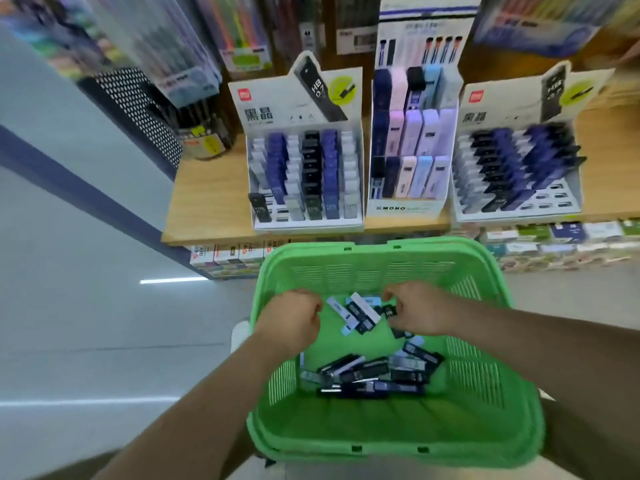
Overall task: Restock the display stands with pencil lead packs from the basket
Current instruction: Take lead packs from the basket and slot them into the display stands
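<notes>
Black lead pack [389,311], small, is being pinched between the thumb and fingertips of the right hand [417,311], the fingers closing narrow round it, low inside the basket. The left hand [294,315] is hanging just beside, fingers curling under into a fist. Cannot tell whether it is holding anything.

White and pale blue packs [358,315] are lying loose between the two hands. A bigger heap of dark and grey packs [367,375] is lying nearer the person on the basket floor. The green plastic basket [381,271], with slotted walls, is sitting below the shelf edge.

The wooden shelf [207,199] is carrying three cardboard stands side by side. The left stand [304,109] is showing rows of blue, black and grey packs standing in slots. A single black pack [259,207] is leaning at its front left corner. The middle stand [405,207], marked MONO, is holding pastel cases. The right stand [498,109] is showing black and blue rows, with open slots at its front right.

A black perforated panel [131,98] and a tub of pens [204,140] are standing at the shelf's left end. Small boxes [228,258] are sitting stacked beneath. The grey polished floor [86,323] is reflecting strip lights. The upper racks are blurring out.
</notes>
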`<state>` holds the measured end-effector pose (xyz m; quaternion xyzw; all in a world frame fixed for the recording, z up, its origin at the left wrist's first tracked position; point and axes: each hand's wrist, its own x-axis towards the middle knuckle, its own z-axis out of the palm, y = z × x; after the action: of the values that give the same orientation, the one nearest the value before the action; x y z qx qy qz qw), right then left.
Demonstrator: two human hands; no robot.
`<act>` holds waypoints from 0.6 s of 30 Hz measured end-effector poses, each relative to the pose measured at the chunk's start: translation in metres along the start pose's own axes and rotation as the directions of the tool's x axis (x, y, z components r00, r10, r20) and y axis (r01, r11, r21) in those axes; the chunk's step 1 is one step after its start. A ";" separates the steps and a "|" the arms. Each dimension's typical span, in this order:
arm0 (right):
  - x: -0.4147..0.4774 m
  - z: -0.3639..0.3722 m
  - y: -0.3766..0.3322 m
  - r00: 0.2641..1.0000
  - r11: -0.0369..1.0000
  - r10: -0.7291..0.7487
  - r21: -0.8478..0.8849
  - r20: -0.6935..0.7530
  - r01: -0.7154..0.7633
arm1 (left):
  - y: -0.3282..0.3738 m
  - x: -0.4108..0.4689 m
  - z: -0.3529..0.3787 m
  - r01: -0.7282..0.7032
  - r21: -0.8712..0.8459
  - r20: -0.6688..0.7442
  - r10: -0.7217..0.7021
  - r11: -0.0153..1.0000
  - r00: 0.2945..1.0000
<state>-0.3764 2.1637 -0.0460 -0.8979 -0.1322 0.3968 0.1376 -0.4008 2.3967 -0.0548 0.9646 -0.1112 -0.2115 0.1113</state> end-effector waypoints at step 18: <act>0.051 0.190 0.076 0.985 0.950 0.162 -0.261 -0.060 -0.172 | 0.007 0.036 0.178 -0.285 0.166 0.513 0.165 0.944 0.843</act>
<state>-0.4756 2.1382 -0.2300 -0.9236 -0.1052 0.3684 -0.0155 -0.4471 2.3511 -0.2248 0.8651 -0.2732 -0.4205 -0.0116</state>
